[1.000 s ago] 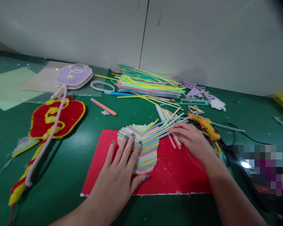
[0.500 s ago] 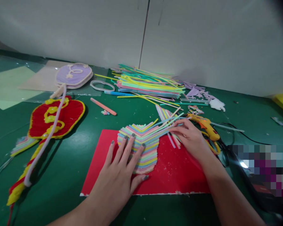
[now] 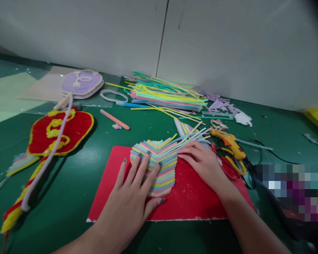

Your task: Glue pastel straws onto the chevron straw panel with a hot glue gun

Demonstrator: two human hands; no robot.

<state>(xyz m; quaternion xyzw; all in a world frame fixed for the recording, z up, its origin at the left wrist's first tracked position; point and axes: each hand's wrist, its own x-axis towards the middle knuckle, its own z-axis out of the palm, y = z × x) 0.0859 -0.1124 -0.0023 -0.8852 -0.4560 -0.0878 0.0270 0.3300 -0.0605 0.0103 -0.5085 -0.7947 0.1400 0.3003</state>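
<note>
A striped panel of pastel pipe cleaners [image 3: 163,176] lies on a red board [image 3: 198,204], its stripes bent into V shapes. My left hand [image 3: 135,187] rests on its left part with fingers spread, pressing it flat. At the panel's upper right edge, my right hand [image 3: 198,160] has its thumb and fingertips closed on a pipe cleaner [image 3: 172,152]. Loose strip ends [image 3: 192,135] fan out above that hand and cross a second striped piece [image 3: 182,127], partly hidden behind them.
A yellow glue gun [image 3: 231,143] with a dark cord lies right of the board. Behind is a heap of pipe cleaners [image 3: 169,95]. To the left are a red-and-yellow fan [image 3: 74,130], a purple fan [image 3: 82,83] and an orange pen-like stick [image 3: 115,120].
My right hand has moved left and slightly down, from the loose strip ends to the panel's edge. My left hand stays on the panel. The view has shifted slightly.
</note>
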